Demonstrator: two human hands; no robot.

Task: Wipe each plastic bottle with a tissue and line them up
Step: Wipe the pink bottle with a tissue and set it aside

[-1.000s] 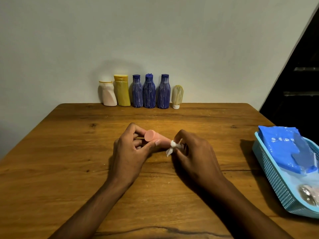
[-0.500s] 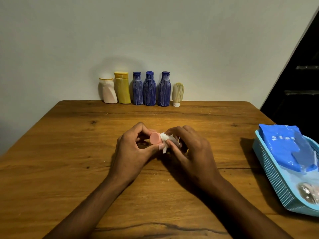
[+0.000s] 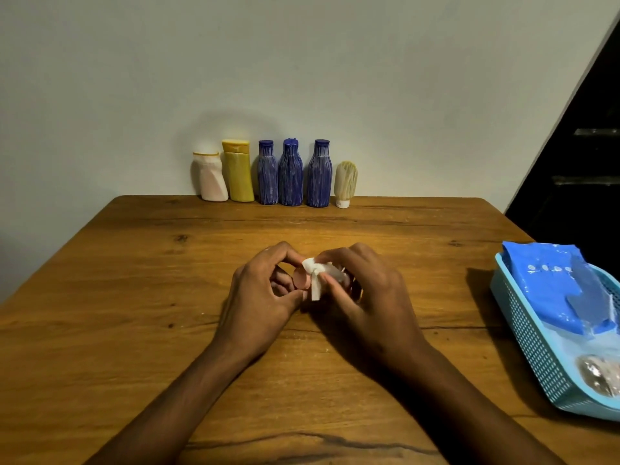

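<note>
At the frame's centre the small pink bottle (image 3: 301, 280) lies between both hands, above the wooden table (image 3: 134, 297); the left hand (image 3: 260, 297) pinches its round end, fingers curled; the right hand (image 3: 365, 293) clamps a crumpled white tissue (image 3: 313, 275) around its body; six smooth plastic bottles (image 3: 290, 172) line the upper centre.

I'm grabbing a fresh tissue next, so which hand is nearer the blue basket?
Right. The right hand works mid-table on the side toward the blue basket at the table's right edge, apart from it; the left hand sits beyond it, farther away.
</note>
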